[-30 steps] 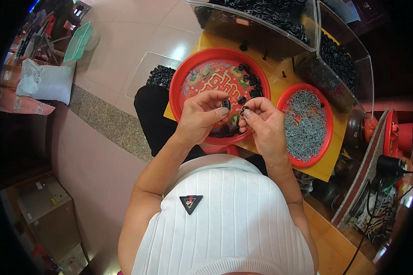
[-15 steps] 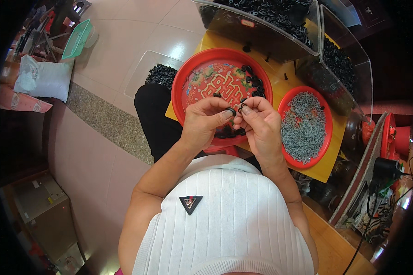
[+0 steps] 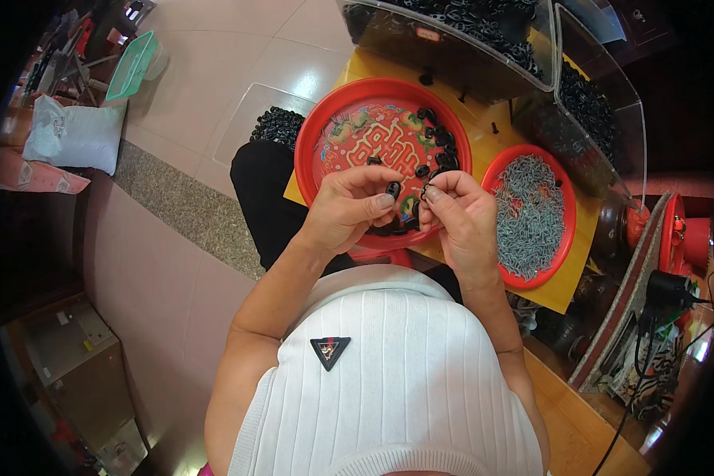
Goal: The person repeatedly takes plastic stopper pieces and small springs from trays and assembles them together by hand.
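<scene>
Here, left hand (image 3: pixel 343 209) pinches a black oval (image 3: pixel 393 190) (long axis roughly bodyward), right hand (image 3: pixel 462 222) a dark piece (image 3: pixel 424 193)

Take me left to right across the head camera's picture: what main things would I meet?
White sack, heap of small black pieces, left hand holding a black oval piece, right hand, red tray of small grey pieces.

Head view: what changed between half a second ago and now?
The left hand moved slightly left and the right hand slightly right, widening their gap. Neither released its grip: black oval piece left, small dark piece right. The red tray and smaller red bowl stayed put.
</scene>
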Demonstrator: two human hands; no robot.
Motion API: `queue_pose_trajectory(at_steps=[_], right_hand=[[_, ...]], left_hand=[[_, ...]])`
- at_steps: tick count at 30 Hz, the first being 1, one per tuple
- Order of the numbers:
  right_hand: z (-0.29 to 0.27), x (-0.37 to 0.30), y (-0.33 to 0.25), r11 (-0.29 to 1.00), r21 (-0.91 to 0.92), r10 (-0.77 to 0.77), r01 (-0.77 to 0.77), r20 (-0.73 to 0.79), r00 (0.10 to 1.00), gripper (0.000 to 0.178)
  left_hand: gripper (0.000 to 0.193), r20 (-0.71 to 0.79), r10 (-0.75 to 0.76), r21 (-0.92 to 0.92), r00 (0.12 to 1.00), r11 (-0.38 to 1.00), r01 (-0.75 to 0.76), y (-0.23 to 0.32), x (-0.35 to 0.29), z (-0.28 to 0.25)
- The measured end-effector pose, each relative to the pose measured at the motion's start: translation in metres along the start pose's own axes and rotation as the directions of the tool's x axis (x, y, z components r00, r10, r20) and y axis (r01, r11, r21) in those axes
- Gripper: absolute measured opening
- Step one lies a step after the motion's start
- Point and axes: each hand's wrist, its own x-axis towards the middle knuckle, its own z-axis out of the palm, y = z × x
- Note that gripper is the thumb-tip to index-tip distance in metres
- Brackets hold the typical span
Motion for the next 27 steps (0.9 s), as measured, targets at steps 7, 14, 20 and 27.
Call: queue_pose_trajectory(at_steps=[7, 14, 20, 27], right_hand=[[0.013, -0.003, -0.005, 0.972, -0.234, -0.008, -0.004, -0.052, 0.999, 0.009], [0.014, -0.003, -0.005, 0.96, -0.279, -0.004, -0.008, -0.043, 0.999, 0.009], [0.014, -0.002, -0.002, 0.961, -0.275, -0.033, 0.017, -0.052, 0.998, 0.008], [0.014, -0.001, -0.002, 0.953, -0.302, -0.036, 0.024, -0.036, 0.999, 0.006]], left_hand=[[0.03, -0.008, 0.099, 0.031, 0.995, 0.995, -0.098, -0.002, 0.001, -0.002], [0.029, 0.015, 0.166, 0.15, 0.986, 0.975, -0.167, -0.002, 0.0, 0.001], [0.029, 0.018, 0.207, 0.248, 0.978, 0.947, -0.205, -0.002, 0.0, 0.005], [0.028, 0.054, 0.218, 0.223, 0.974, 0.948, -0.225, -0.003, 0.001, 0.006]])
